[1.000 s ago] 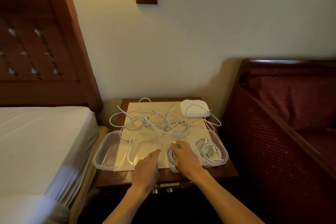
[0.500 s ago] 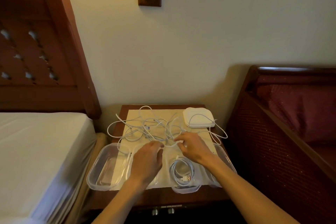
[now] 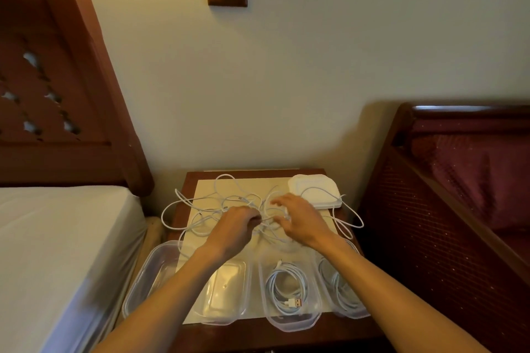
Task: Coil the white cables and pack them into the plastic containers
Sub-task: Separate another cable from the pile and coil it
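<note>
Head view: a wooden nightstand (image 3: 338,332) stands between a bed (image 3: 57,238) and a dark red seat (image 3: 459,180), with a pale mat (image 3: 206,189) covering most of its top.
Loose cables: a tangle of white cables (image 3: 200,209) lies across the far half of the mat, with loops spilling over the left and right edges of the nightstand.
Left hand: the left hand (image 3: 235,226) is in the middle of the tangle, fingers curled round a bunch of strands.
Right hand: the right hand (image 3: 301,221) is just beside it, fingers bent down onto the cables; whether it pinches a strand I cannot tell.
Containers: 4 clear plastic containers sit in a row along the near edge.
Far-left container (image 3: 143,281): holds no cable that I can see.
2nd container (image 3: 229,295): partly behind the left forearm, also bare inside.
3rd container (image 3: 289,321): holds 1 coiled cable (image 3: 284,286) with a USB plug at its near end.
Far-right container (image 3: 352,312): holds another coil (image 3: 341,292), partly hidden by the right forearm.
Lids: a stack of white lids (image 3: 315,192) sits at the far right corner, with a cable loop lying over it.
</note>
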